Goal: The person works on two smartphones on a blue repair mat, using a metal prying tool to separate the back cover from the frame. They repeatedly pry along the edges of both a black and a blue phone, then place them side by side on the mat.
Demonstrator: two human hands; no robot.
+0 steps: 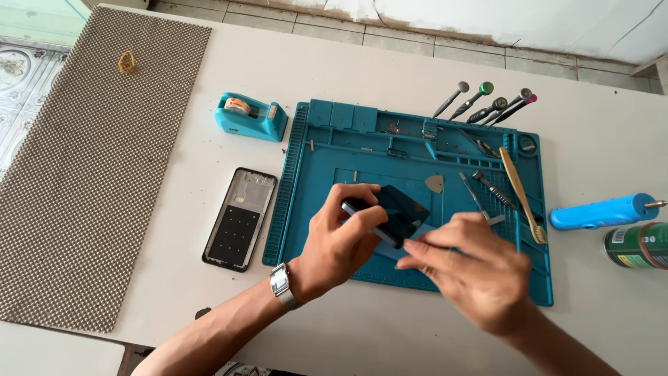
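Observation:
My left hand (pixel 341 237) grips a dark phone (pixel 393 212) by its near edge and holds it tilted over the teal work mat (pixel 320 174). My right hand (pixel 473 268) is at the phone's lower right corner, fingers pinched together on a thin pale blue card or pick (pixel 416 235) against the phone's edge; the hand is blurred. A metal watch is on my left wrist. A grey triangular pick (pixel 435 183) lies on the mat just beyond the phone.
A black phone frame (pixel 240 218) lies left of the mat, a teal tape dispenser (pixel 250 115) behind it. Several screwdrivers (pixel 487 103), tweezers and a bamboo brush (pixel 522 195) lie at the mat's right. A blue tool (pixel 602 212) and green can (pixel 637 245) sit far right. A brown mesh mat (pixel 97 160) covers the left.

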